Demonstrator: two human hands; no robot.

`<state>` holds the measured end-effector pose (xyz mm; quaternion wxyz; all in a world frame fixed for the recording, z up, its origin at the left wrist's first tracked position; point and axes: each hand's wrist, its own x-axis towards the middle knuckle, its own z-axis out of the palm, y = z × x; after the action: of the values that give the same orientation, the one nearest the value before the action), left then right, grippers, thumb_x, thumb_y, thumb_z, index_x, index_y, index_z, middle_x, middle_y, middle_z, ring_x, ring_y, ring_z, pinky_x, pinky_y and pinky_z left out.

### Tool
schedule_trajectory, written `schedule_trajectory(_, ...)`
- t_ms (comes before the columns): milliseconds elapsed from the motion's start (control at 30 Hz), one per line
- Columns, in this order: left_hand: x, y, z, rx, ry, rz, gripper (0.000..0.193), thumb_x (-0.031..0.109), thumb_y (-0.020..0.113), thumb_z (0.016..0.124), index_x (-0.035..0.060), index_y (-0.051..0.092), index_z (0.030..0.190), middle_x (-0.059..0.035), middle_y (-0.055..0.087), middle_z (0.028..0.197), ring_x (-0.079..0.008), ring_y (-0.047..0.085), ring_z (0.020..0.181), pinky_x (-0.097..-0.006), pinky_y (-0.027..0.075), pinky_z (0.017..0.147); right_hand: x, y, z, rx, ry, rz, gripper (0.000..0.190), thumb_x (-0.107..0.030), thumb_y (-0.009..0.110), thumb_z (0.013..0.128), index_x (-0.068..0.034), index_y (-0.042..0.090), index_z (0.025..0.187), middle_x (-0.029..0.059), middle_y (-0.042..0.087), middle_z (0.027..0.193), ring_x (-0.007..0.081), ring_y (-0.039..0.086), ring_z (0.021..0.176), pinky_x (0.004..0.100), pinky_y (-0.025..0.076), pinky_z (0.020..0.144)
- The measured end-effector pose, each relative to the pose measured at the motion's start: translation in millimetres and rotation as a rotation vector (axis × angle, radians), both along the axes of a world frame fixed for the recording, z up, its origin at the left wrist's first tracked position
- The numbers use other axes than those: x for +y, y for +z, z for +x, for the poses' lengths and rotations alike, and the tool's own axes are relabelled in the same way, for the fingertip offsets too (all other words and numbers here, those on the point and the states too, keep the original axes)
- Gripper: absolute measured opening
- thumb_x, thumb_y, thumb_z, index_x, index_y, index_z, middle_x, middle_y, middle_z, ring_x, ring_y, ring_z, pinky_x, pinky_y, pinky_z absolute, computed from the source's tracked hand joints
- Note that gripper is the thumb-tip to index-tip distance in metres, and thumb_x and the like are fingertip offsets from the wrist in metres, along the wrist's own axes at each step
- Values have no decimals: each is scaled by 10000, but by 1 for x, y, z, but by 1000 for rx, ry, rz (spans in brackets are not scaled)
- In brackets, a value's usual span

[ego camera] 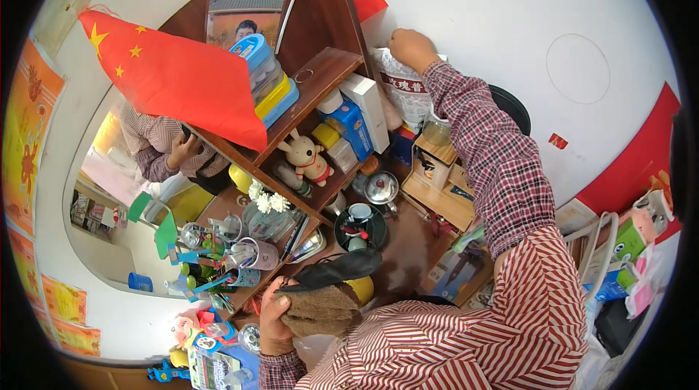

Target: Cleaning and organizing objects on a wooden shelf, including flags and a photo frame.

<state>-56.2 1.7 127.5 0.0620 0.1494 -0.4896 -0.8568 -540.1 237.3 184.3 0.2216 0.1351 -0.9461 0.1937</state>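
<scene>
My left hand (276, 316) grips a brown, fuzzy cloth (319, 313) low in front of my body. A limp black piece of material (338, 270) lies along the cloth's upper edge, and a yellow rounded thing (360, 289) shows partly behind it. My right arm reaches up to the wall side of the desk. There my right hand (413, 49), its fingers curled, is at the top of a white printed bag (407, 89). My fingertips are hidden, so whether they pinch the bag cannot be told. Below the forearm stands a glass jar (436, 130).
A wooden shelf (327, 70) holds stacked plastic boxes (267, 84), a rabbit figure (306, 155) and cartons. Red flags (180, 78) jut over it. A metal teapot (381, 188), a round dark tray (341, 231), a small wooden organizer (437, 182) and pen cups (262, 253) crowd the desk.
</scene>
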Motion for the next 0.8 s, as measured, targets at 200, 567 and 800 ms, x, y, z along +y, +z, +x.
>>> schedule_trajectory(200, 3, 2, -6, -18, -1, -19, 374, 254, 692, 718, 6, 537, 951, -54, 578, 867, -146, 569, 785, -259, 462, 724, 8, 12, 27, 202, -43, -218, 287, -283, 511, 869, -89, 657, 1022, 157, 677, 962, 329, 647, 890, 433, 504, 793)
schedule_trajectory(567, 7, 12, -63, 62, -50, -3, 544, 221, 620, 798, -16, 455, 1259, -147, 571, 1188, -253, 570, 1085, -356, 441, 961, -33, -35, 285, -1032, 1288, -863, 602, -229, 697, 819, -52, 468, 1346, 81, 462, 1377, 190, 459, 1235, 336, 406, 982)
schedule_trajectory(800, 25, 33, -81, 167, -147, 15, 744, 243, 603, 810, 40, 267, 1442, -199, 502, 1291, -311, 515, 1184, -414, 414, 1013, -32, -23, 237, -786, 710, -1496, 194, -51, 637, 840, -5, 618, 1028, 16, 646, 886, 72, 599, 786, 226, 493, 736)
